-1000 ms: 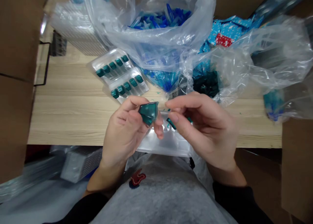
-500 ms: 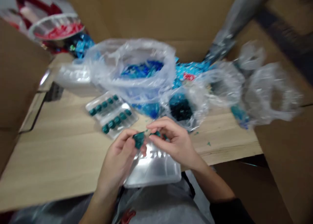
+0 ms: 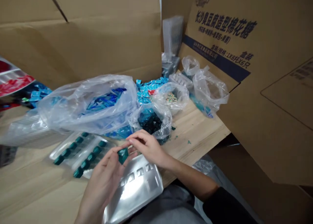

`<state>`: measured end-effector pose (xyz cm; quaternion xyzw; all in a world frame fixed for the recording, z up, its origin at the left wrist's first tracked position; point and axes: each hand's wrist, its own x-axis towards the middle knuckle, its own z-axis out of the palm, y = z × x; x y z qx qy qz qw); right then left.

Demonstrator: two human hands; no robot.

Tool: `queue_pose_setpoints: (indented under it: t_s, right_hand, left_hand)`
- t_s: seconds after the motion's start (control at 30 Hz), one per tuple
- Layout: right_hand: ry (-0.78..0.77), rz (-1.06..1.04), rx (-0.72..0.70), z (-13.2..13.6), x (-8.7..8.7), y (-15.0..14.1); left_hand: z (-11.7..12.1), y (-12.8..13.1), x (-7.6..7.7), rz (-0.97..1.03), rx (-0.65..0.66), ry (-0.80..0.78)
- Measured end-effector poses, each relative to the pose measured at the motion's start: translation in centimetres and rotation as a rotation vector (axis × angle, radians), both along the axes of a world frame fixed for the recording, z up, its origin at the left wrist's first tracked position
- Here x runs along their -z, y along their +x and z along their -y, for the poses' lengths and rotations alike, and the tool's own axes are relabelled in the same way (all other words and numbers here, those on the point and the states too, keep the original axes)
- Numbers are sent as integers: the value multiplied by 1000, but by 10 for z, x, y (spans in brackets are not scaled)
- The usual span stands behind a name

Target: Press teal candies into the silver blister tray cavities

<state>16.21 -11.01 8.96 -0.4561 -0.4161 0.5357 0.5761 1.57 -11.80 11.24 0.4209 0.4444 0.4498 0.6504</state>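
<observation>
My left hand (image 3: 104,181) is closed round several small dark-teal pieces (image 3: 122,155), held just above a clear plastic blister tray (image 3: 137,189) that lies at the table's near edge. My right hand (image 3: 146,147) hovers over the tray's far end with fingers curled in a pinch; what they grip is hidden. A filled blister tray (image 3: 79,150) with two rows of teal pieces lies left of my hands.
A wooden table (image 3: 195,129) carries a big clear bag of blue pieces (image 3: 90,105), a small bag of dark-teal pieces (image 3: 151,121), more clear bags (image 3: 210,88) and blue wrappers (image 3: 149,87). Cardboard boxes (image 3: 244,70) wall in the back and right.
The camera has swung up and to the right, so the boxes now fill the upper view. My hands stay together over the empty tray, the left still gripping the teal pieces.
</observation>
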Motion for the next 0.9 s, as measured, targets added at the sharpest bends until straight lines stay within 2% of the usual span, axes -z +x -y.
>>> queue_pose_setpoints:
  t_s: [0.07,0.13,0.2,0.33,0.47,0.53,0.67,0.8,0.9]
  right_hand:
    - [-70,-74,-15,-3,12,5]
    - [-132,-146,-11,-8,22,12]
    - [-164,-200,-9,-13,28,21]
    - [-177,-271,-22,-19,24,39]
    - [-173,-315,-46,-15,13,41]
    - [-176,-332,-65,-12,10,35]
    - [-190,-349,-154,-7,1,18]
    - [-145,-299,-328,-3,-16,2]
    - [-54,-209,-415,1,-26,-4]
  left_hand:
    - [-10,-3,3,-47,-27,29]
    - [-25,-12,10,-168,-124,170]
    - [-42,-25,18,-268,-194,208]
    - [-68,-41,37,-446,-65,181]
    - [-75,-41,44,-488,-13,204]
    - [-69,-40,39,-474,-25,248]
    - [-40,-37,15,-411,-2,337]
    - [-13,-29,-6,-386,113,600]
    - [-5,-28,-13,-410,96,708]
